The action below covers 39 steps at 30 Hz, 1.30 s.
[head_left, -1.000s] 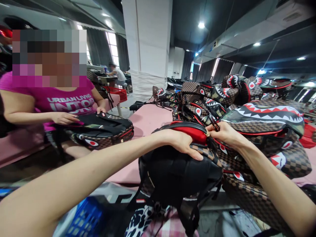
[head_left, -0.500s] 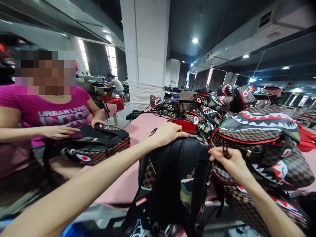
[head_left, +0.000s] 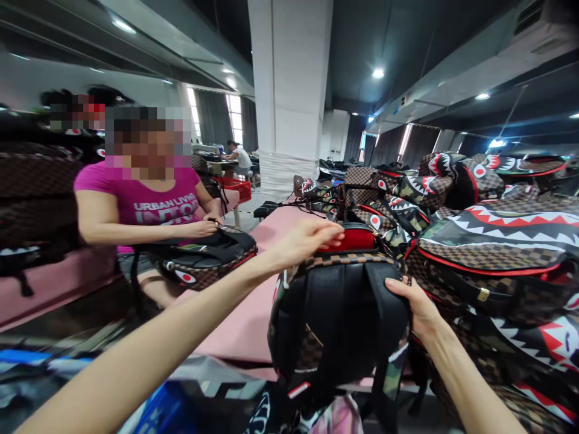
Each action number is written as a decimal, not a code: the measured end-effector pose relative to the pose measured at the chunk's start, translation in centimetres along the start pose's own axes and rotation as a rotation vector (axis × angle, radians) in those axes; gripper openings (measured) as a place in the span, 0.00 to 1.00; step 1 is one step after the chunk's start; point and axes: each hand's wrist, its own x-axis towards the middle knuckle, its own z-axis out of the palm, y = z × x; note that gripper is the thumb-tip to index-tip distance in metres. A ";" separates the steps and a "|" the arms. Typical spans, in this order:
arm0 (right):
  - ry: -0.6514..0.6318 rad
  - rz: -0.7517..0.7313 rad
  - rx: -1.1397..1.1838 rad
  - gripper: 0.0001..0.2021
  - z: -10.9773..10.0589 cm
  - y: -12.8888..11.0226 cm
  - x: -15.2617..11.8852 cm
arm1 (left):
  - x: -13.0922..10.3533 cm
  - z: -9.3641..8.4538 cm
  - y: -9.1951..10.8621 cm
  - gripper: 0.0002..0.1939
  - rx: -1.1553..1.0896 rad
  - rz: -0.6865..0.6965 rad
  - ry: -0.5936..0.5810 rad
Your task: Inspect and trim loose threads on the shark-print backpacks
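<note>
A black-backed backpack (head_left: pixel 337 313) with brown checkered and camouflage panels stands upright before me, its shoulder straps facing me. Its top gapes, showing a red lining (head_left: pixel 357 240). My left hand (head_left: pixel 307 240) is over the left part of that opening; its fingers are bunched and smeared by motion, so I cannot tell whether they hold anything. My right hand (head_left: pixel 423 307) grips the upper right side of the backpack, thumb on the black padding by the strap and the other fingers hidden behind.
More shark-mouth backpacks (head_left: pixel 506 241) are heaped on the right along the pink table (head_left: pixel 235 325). Across on the left a person in a magenta shirt (head_left: pixel 149 199) handles another backpack (head_left: pixel 212 256). A white pillar (head_left: pixel 289 90) rises behind; blue plastic (head_left: pixel 165 410) lies below left.
The view has swung left. My left hand has lifted off the backpack's top edge; my right hand has gone from a pinch beside the bag to a grip on its side. The bag has turned slightly.
</note>
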 end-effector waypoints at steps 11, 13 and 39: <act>-0.018 0.121 0.105 0.12 -2.3 0.0 1.4 | -10.1 5.1 -2.5 0.26 -0.370 -0.411 -0.087; 0.020 0.188 0.096 0.10 -2.9 -0.2 1.4 | -8.7 6.3 -2.1 0.25 -0.675 -0.425 -0.027; 0.276 -0.414 -0.816 0.22 -2.0 1.7 1.8 | -6.4 2.1 -8.1 0.29 -0.670 -0.167 0.200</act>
